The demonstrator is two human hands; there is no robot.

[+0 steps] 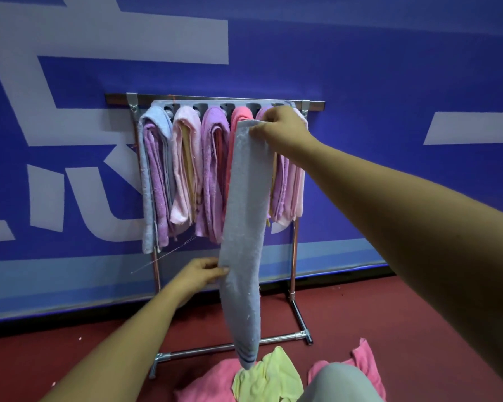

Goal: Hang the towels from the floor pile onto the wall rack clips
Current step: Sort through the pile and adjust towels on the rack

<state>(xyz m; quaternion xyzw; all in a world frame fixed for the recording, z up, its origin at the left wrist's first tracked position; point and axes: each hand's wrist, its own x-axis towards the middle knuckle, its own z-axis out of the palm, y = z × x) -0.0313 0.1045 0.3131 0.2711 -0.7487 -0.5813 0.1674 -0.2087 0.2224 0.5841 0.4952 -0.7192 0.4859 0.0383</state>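
A long pale blue towel (244, 221) hangs folded lengthwise in front of the rack. My right hand (279, 127) pinches its top end up by the grey clip bar (204, 106). My left hand (199, 275) pinches the towel's left edge lower down. Several towels hang from the clips: a light blue and purple one (154, 175), a pale pink one (185, 169), a purple one (214, 175), a coral one (240, 114) and a lilac and pink one (288, 192) partly behind my arm. The floor pile holds a yellow towel (269, 375) and pink towels (363, 364).
The metal rack frame (294, 256) stands on the dark red floor against a blue wall with white markings. Its base bar (212, 348) runs just behind the pile. My knee in grey cloth (337, 384) shows at the bottom edge.
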